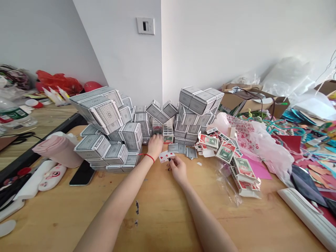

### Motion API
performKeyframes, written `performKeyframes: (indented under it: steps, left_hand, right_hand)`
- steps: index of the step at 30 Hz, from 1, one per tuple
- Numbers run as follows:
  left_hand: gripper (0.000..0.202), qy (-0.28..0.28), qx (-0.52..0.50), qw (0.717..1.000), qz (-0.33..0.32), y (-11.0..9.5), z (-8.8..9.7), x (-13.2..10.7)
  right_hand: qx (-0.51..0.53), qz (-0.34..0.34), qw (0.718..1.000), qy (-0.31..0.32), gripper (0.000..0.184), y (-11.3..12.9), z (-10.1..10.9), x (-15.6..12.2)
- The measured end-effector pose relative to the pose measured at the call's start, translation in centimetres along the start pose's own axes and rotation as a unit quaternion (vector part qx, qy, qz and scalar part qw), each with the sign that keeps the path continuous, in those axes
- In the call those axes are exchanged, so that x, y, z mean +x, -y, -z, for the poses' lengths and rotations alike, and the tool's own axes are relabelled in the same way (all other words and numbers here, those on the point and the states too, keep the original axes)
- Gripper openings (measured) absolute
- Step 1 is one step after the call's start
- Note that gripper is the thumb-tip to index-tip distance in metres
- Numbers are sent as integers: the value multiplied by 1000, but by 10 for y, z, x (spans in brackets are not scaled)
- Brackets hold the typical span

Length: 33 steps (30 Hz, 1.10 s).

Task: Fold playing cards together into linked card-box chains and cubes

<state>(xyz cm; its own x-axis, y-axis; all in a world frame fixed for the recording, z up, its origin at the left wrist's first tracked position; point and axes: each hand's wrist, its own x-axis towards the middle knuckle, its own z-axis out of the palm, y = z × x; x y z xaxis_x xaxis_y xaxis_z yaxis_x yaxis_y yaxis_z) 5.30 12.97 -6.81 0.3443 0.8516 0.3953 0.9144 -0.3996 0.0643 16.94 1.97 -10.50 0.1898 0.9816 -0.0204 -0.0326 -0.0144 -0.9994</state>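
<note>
My right hand (179, 168) pinches the near edge of a playing card (165, 156), face up with red hearts, just above the table. My left hand (155, 144) reaches forward to the row of red-and-green card boxes (168, 131) between the stacks. Its fingertips blur into the shadow there, so whether they grip anything is unclear. Grey patterned blocks of playing cards rise in a left stack (107, 140) and a right stack (196, 112). Two tilted blocks (162, 111) form a V between them. Several cards (181, 148) lie face down beside the right stack.
Opened card boxes (226, 151) lie in a heap to the right, near clear plastic wrap (228, 185) and a pinkish plastic bag (252, 140). A phone (82, 174) and a pink roll (58, 149) are on the left. The wall (210, 42) stands behind the stacks.
</note>
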Motion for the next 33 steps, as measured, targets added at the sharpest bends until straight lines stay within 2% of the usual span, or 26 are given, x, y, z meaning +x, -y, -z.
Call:
performKeyframes:
  steps: [4,7,10,11,13,16,19,22,25,27,31,33]
  left_hand:
    - [25,5,-17,1000,-10,-2,-2,-12]
    - [25,0,-34,999,-15,-2,8,-26]
    - [31,-11,-55,998,-12,-5,22,-52]
    - [34,-23,-67,997,-3,-7,27,-62]
    - [37,-82,-157,984,27,-11,34,-84]
    - [27,-135,-283,944,102,-17,41,-108]
    - [26,-129,-420,883,164,-19,38,-117]
    - [25,-120,-501,831,210,-18,29,-118]
    - [24,-114,-541,801,230,-17,19,-120]
    - [27,-104,-586,769,235,-17,16,-121]
    - [32,-46,-688,686,233,-17,17,-121]
    - [32,-39,-703,673,226,-17,19,-119]
  right_hand:
    - [3,5,1000,3,24,0,0,0]
    - [6,8,1000,5,23,1,0,1]
    - [10,11,1000,5,23,3,-1,0]
    - [11,13,1000,4,24,4,-1,0]
    - [15,16,1000,-1,26,6,-1,-1]
    - [34,16,999,-8,34,10,0,-3]
    - [48,8,998,34,41,12,3,-4]
    - [31,-1,995,99,39,12,5,-5]
    - [29,4,993,118,33,12,6,-6]
    - [37,18,992,116,31,11,6,-6]
    - [84,38,993,80,31,6,8,-5]
    - [109,41,991,59,32,3,9,-4]
